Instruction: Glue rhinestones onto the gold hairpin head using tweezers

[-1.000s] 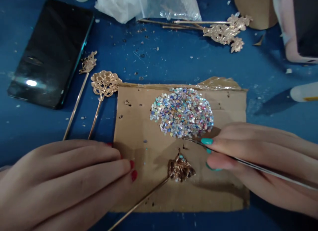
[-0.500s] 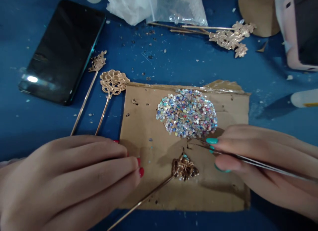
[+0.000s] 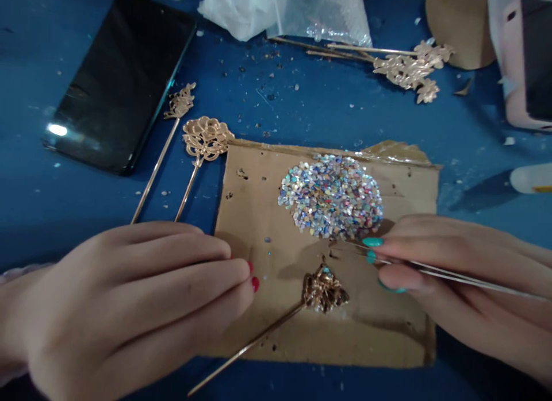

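A gold butterfly-shaped hairpin lies on a piece of cardboard, its stick slanting toward the lower left. Beyond it is a heap of small shiny multicoloured chips. My right hand, with teal nails, pinches metal tweezers, their tips at the heap's near edge; no chip can be made out in them. My left hand, with red nails, rests over the cardboard's left edge, near the hairpin stick but apart from it. Its fingers are curled and pressed together; the thumb and whatever lies beneath are hidden.
Two gold hairpins, one with a flower head and a smaller one, lie by a black phone. More gold hairpins lie behind, near a plastic bag. A pink-edged device and white bottle are right.
The whole view has shifted slightly, with most things a little further right. Both hands keep nearly the same pose, and the tweezer tips stay by the heap's near edge.
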{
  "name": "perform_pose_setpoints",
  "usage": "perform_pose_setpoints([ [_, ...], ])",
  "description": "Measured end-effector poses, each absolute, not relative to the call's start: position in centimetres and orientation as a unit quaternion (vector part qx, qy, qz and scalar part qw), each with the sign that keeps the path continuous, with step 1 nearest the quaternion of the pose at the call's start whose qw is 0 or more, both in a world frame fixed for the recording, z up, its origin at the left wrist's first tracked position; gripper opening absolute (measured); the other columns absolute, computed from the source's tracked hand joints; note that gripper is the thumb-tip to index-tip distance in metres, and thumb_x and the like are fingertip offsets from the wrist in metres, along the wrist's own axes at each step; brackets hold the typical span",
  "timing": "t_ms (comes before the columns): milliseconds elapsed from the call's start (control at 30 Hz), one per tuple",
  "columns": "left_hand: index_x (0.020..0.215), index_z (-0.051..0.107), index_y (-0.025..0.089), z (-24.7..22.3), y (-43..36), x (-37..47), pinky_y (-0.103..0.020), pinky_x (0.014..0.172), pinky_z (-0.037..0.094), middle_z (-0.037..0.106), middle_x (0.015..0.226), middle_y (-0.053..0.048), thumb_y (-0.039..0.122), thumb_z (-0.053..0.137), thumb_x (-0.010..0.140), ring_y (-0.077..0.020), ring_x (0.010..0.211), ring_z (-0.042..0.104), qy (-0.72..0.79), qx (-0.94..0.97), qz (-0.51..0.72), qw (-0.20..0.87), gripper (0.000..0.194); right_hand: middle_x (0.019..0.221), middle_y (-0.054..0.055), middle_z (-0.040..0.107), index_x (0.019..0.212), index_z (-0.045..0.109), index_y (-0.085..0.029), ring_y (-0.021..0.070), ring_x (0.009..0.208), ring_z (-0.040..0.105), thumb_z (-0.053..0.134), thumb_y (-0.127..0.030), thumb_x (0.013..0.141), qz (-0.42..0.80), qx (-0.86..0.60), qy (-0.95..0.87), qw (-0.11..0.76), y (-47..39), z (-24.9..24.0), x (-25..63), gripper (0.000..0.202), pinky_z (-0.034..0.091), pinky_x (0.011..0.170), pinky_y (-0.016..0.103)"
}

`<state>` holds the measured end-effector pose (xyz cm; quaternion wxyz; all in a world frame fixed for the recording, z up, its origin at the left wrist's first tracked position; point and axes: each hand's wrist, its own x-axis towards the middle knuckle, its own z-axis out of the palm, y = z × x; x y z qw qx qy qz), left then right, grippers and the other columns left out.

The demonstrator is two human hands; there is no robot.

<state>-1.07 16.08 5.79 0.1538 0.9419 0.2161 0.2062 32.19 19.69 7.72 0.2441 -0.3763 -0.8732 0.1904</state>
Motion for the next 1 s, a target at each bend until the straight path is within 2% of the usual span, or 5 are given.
perform_pose_setpoints([
  [67, 0.123, 0.069, 0.013, 5.9, 16.8, -1.0, -0.039, 0.1, 0.047, 0.07, 0.125, -0.004, 0.013, 0.054, 0.101, -0.0207, 0.118, 0.061, 0.198, 0.952, 0.194, 0.126, 0.027, 0.082, -0.005, 0.079, 0.093, 0.075, -0.028, 0.0159, 0.077, 0.078, 0.071, -0.019, 0.092, 0.186, -0.363, -0.884, 0.231, 19.8, 8.1, 32.1, 0.01, 0.065, 0.083, 0.022],
  [233, 0.123, 0.065, 0.014, 6.5, 17.7, 1.1, -0.035, 0.086, 0.042, 0.073, 0.11, 0.0, 0.012, 0.047, 0.105, -0.0152, 0.104, 0.061, 0.247, 0.947, 0.191, 0.076, 0.025, 0.078, -0.006, 0.078, 0.09, 0.074, -0.03, 0.0166, 0.074, 0.077, 0.073, -0.016, 0.09, 0.162, -0.348, -0.886, 0.26, 19.7, 7.6, 31.5, 0.013, 0.066, 0.079, 0.024],
  [333, 0.119, 0.062, 0.013, 6.7, 18.4, 3.0, -0.036, 0.078, 0.04, 0.074, 0.101, 0.0, 0.01, 0.03, 0.109, -0.0162, 0.093, 0.063, 0.24, 0.957, 0.159, 0.034, 0.034, 0.075, -0.007, 0.077, 0.086, 0.072, -0.029, 0.0159, 0.07, 0.077, 0.072, -0.018, 0.092, 0.149, -0.337, -0.886, 0.283, 20.0, 7.1, 31.3, 0.012, 0.066, 0.074, 0.023],
  [667, 0.117, 0.062, 0.015, 6.5, 19.7, 4.5, -0.035, 0.082, 0.04, 0.072, 0.104, -0.002, 0.014, 0.033, 0.11, -0.0176, 0.095, 0.063, 0.228, 0.954, 0.192, 0.035, 0.029, 0.071, 0.0, 0.077, 0.086, 0.067, -0.02, 0.0109, 0.071, 0.077, 0.062, -0.024, 0.1, 0.131, -0.321, -0.894, 0.283, 20.4, 7.0, 31.6, 0.015, 0.062, 0.074, 0.014],
  [1000, 0.11, 0.067, 0.019, 6.4, 19.9, 3.6, -0.033, 0.082, 0.041, 0.071, 0.098, 0.001, 0.013, 0.043, 0.106, -0.0118, 0.094, 0.061, 0.24, 0.937, 0.239, 0.089, 0.025, 0.074, -0.001, 0.075, 0.089, 0.066, -0.017, 0.0071, 0.07, 0.072, 0.074, -0.011, 0.089, 0.196, -0.297, -0.883, 0.304, 20.3, 6.7, 31.3, 0.01, 0.062, 0.078, 0.012],
])
